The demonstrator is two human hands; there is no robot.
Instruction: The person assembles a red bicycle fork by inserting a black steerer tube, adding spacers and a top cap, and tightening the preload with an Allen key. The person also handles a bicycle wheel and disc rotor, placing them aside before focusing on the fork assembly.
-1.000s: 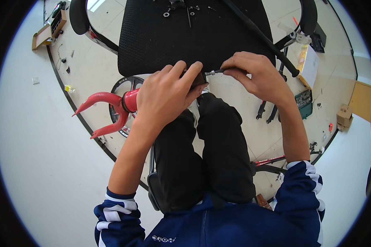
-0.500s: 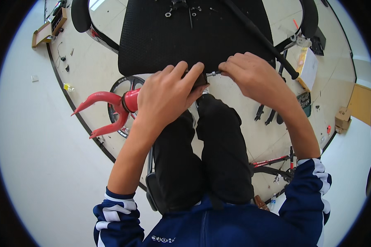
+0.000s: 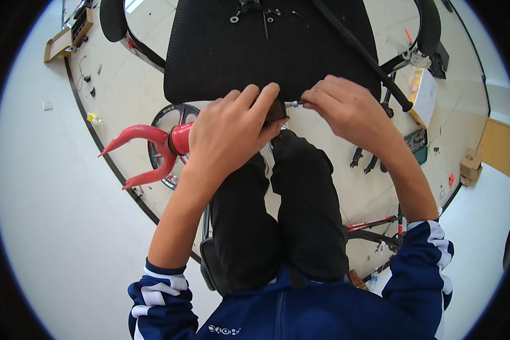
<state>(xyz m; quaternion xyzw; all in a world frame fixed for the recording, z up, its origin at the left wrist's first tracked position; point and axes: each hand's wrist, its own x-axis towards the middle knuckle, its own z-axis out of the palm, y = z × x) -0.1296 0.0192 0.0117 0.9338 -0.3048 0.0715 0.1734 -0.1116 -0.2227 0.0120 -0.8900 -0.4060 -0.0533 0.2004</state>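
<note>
My left hand is wrapped round a red bicycle fork, whose two legs point left. Past my fingers, at the fork's right end, a dark block-like part shows; the hand hides most of it. From that part a thin silver rod-shaped piece sticks out to the right. The fingertips of my right hand are pinched on its outer end, a short way from the left hand. Whether the rod is a bolt or a tool's shaft I cannot tell.
A black chair seat lies just ahead, with small metal parts and a long black tube on it. Below are a wheel, black forks and a red-black bicycle frame. A white box stands at right.
My right hand has shifted slightly down, still pinching the silver piece, and its fingers have turned a little. The left hand and the fork stay nearly in place.
</note>
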